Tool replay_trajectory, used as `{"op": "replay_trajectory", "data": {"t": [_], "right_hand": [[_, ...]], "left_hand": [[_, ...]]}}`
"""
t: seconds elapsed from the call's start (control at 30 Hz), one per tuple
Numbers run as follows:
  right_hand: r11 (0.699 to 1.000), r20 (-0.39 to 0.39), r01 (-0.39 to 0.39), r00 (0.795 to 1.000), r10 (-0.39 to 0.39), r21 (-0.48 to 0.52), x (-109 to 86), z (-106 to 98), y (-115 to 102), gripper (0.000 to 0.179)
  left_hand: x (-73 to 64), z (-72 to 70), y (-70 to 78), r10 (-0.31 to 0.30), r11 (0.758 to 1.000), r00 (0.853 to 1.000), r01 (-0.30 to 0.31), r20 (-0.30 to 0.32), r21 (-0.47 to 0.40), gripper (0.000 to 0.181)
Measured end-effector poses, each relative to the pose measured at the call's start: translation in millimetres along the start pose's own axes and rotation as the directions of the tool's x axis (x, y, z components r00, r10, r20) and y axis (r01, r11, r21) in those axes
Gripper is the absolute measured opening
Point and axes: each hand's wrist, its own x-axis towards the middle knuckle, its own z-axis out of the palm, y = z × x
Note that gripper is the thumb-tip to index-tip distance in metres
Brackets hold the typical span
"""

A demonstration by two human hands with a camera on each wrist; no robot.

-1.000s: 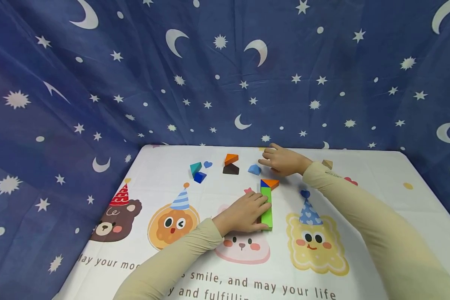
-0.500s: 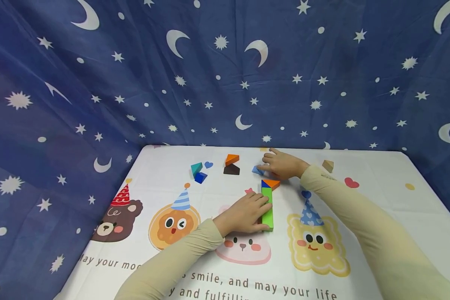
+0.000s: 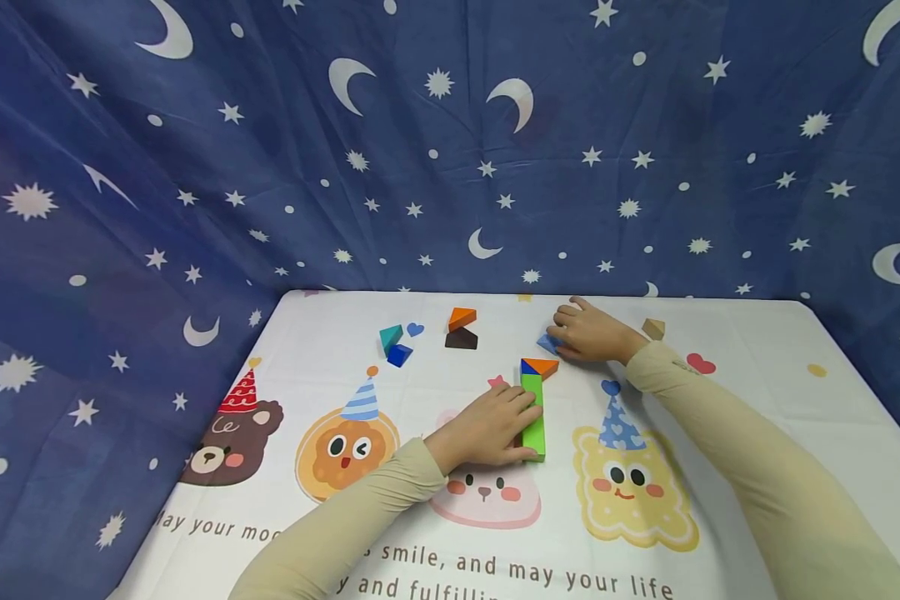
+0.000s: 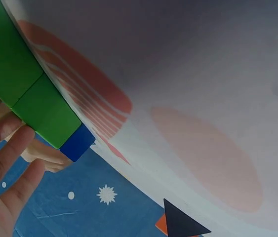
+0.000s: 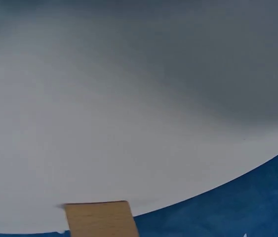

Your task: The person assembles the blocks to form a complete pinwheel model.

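My left hand [image 3: 487, 425] rests against the left side of a row of bright green blocks [image 3: 534, 417]. In the left wrist view its straight fingers [image 4: 11, 153] touch the green blocks, which lie end to end. A blue triangular block [image 3: 529, 367] and an orange triangular block [image 3: 543, 367] meet at the row's far end. Farther back, my right hand [image 3: 596, 332] holds a light blue triangular block [image 3: 547, 342] at its fingertips, low over or on the tabletop; the hand partly covers it. The right wrist view does not show that hold.
A teal block [image 3: 391, 337] and a dark blue block [image 3: 400, 355] lie at the back left. Nearby, an orange triangle [image 3: 462, 318] touches a dark brown block [image 3: 462, 338]. A wooden block [image 3: 653, 328] is behind my right wrist. A starry curtain [image 3: 450, 167] borders the table's back.
My right hand came down to the light blue block, touched it, and moved right with it. My left hand and the green row have stayed put.
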Motion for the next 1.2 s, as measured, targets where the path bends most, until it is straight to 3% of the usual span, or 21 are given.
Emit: {"op": "replay_trajectory", "data": {"t": [0.2, 0.43, 0.57, 0.83, 1.2], "right_hand": [[0.994, 0.037, -0.111, 0.993, 0.112, -0.01, -1.2, 1.0, -3.4, 0.042], [0.988, 0.064, -0.152, 0.987, 0.15, 0.034, 4.5, 1.0, -6.7, 0.042], [0.992, 0.056, -0.123, 0.991, 0.121, 0.039, 8.7, -1.2, -8.3, 0.04], [1.0, -0.032, 0.019, 0.999, -0.019, 0.004, 8.4, -3.0, -10.9, 0.034], [1.0, -0.041, 0.025, 0.999, -0.026, -0.017, 12.0, -7.9, -10.7, 0.021]], "left_hand": [[-0.2, -0.6, 0.2, -0.002, 1.0, 1.0, 0.002, 0.001, -0.007, 0.052], [-0.1, -0.7, 1.1, 0.002, 1.0, 1.0, -0.002, -0.007, -0.008, 0.052], [0.2, -0.7, 1.6, 0.005, 1.0, 1.0, -0.006, -0.014, -0.006, 0.05], [0.0, -0.2, 1.5, 0.005, 1.0, 1.0, -0.005, -0.022, -0.01, 0.049], [-0.3, -1.6, 0.7, -0.002, 1.0, 1.0, 0.002, 0.002, -0.006, 0.051]]}}
